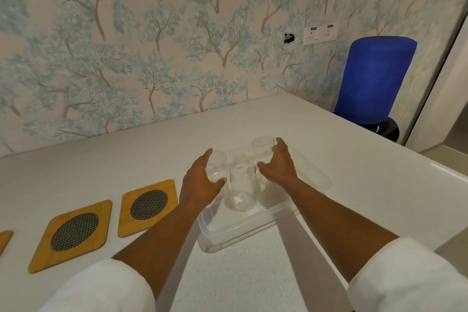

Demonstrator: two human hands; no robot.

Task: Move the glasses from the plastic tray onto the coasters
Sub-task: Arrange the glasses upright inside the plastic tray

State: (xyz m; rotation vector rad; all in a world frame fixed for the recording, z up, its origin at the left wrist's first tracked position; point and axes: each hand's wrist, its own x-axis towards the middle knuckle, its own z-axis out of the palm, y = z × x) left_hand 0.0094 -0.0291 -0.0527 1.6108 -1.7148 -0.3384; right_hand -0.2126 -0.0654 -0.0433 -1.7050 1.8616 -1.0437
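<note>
1. so there's a clear plastic tray [240, 230] sitting on a pale counter [253, 273], close to the counter's right edge, with three clear glasses standing upright in it.
2. the left hand [200, 182] is cupped around the left glass [217, 167] in the tray's far left corner, thumb curled in front of it and fingers spread round the back. looks like it's touching, but i can't tell if the grip is actually tight.
3. the right hand [279, 162] is at the far glass [263, 149] by the tray's back edge, fingertips on its right side, thumb sticking out apart from them toward the middle. not closed around it, fingers are spread.
4. the middle glass [241, 189] stands between the two hands, nearer the tray's front edge, nobody touching it.
5. left of the tray, along the counter's front-left part, there's a row of wooden coasters with dark mesh circles: the nearest coaster [148, 206] just beside the tray, a second coaster [73, 233] further left, and a sliver of a third coaster [3, 239] at the frame edge. all bare.
6. both arms have white sleeves [410, 278] pushed up.
</note>
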